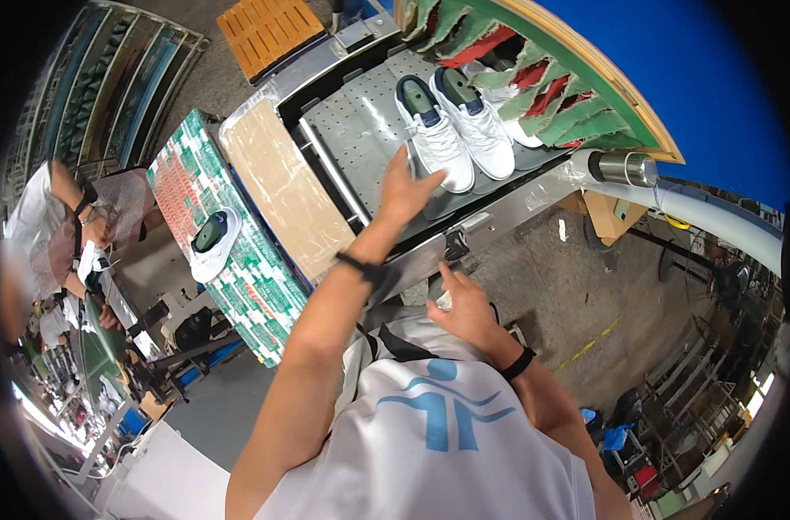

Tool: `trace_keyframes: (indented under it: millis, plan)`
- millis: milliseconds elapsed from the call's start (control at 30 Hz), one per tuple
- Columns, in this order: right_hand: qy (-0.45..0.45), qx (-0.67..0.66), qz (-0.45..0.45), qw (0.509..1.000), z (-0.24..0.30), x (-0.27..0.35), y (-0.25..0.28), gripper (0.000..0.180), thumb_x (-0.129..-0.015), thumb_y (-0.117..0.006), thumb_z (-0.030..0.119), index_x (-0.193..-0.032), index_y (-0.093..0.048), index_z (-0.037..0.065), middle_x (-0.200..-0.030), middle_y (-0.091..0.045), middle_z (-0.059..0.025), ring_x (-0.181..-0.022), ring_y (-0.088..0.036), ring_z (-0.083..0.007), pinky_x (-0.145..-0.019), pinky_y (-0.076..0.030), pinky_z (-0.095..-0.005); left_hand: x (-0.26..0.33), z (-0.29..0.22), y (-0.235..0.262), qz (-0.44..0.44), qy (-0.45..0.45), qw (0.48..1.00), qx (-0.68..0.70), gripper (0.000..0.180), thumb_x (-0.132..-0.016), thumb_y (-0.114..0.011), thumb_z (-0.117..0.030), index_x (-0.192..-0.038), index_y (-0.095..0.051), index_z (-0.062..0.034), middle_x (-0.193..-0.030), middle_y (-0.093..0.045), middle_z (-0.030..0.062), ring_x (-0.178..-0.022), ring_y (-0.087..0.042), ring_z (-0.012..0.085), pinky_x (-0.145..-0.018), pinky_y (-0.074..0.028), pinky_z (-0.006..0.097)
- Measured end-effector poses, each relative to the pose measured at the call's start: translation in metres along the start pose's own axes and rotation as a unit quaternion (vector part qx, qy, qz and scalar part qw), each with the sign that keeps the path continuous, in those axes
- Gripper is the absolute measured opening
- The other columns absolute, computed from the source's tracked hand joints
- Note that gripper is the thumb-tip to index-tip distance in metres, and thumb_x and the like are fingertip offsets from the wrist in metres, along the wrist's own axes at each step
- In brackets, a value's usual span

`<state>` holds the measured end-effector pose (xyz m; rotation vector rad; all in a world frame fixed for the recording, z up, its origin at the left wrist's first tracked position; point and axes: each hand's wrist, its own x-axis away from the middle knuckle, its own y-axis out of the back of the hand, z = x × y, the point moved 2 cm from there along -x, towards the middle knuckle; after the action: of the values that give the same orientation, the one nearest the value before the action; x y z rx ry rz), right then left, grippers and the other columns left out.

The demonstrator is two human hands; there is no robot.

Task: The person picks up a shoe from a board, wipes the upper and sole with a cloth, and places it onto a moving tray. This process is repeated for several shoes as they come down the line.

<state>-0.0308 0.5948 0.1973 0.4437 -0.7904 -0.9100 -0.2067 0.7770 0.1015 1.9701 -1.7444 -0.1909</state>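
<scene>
A pair of white lace-up sneakers, the left shoe [443, 143] and the right shoe [484, 134], stands side by side on a grey perforated conveyor belt [360, 113]. Both have dark collars and green insoles. My left hand [404, 186] reaches over the belt with fingers spread, close to the toe of the left shoe; whether it touches is unclear. Nothing shows in that hand. Nearer my body, my right hand [469, 308] hovers by the metal frame edge, fingers apart and holding nothing visible. More white footwear [521, 130] sits partly behind green-and-red curtain strips [577, 108].
A single white shoe [213, 243] rests on a green-and-white patterned table [252, 299] at left, beside a tape-covered cardboard panel [282, 173]. A steel flask [624, 168] lies by the curtained opening. At far left another person [44, 217] handles a shoe near racks [109, 87].
</scene>
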Motion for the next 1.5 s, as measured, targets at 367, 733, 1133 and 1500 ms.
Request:
trace_keyframes:
  millis: [367,733,1133,1500]
  plan:
    - [-0.043,-0.07,-0.068,0.994,-0.051,0.009,0.032,0.079,-0.085,-0.085,0.024,-0.151,-0.057,-0.008,-0.107,-0.07,-0.019,-0.1,-0.069,-0.0387,-0.091,-0.056,-0.0474,-0.071,-0.012,-0.011,0.008,0.19,0.93,0.316,0.074,-0.079,-0.091,-0.006,-0.139,-0.048,-0.0063,-0.12,-0.073,0.0121,-0.104,-0.075,0.0244,-0.088,-0.063,0.04]
    - [0.044,-0.053,0.003,0.998,0.013,-0.018,-0.015,0.082,-0.086,-0.083,0.031,-0.152,-0.055,-0.008,-0.11,-0.07,-0.0189,-0.102,-0.069,-0.0389,-0.093,-0.055,-0.0492,0.109,0.044,0.223,-0.139,0.102,0.984,0.052,0.137,-0.076,-0.09,-0.009,-0.176,0.004,-0.0029,-0.145,-0.06,0.0217,-0.127,-0.065,0.0301,-0.109,-0.053,0.038]
    - [0.14,-0.078,0.001,0.987,0.08,-0.026,-0.057,0.078,-0.086,-0.083,0.027,-0.149,-0.058,-0.009,-0.105,-0.069,-0.0177,-0.098,-0.069,-0.0363,-0.09,-0.054,-0.0471,0.192,0.076,0.19,-0.184,0.131,0.96,-0.163,0.14,-0.07,-0.093,-0.025,-0.178,-0.004,-0.0118,-0.137,-0.054,0.0288,-0.126,-0.059,0.0474,-0.104,-0.054,0.051]
    - [0.059,-0.191,0.033,0.979,0.11,-0.045,-0.079,0.07,-0.094,-0.08,0.028,-0.148,-0.059,-0.012,-0.111,-0.073,-0.0199,-0.108,-0.072,-0.0358,-0.098,-0.055,-0.0437,0.185,0.074,0.212,-0.148,0.134,0.943,0.265,0.142,-0.069,-0.095,-0.025,-0.176,-0.004,-0.0057,-0.151,-0.055,0.03,-0.136,-0.061,0.0413,-0.113,-0.052,0.049]
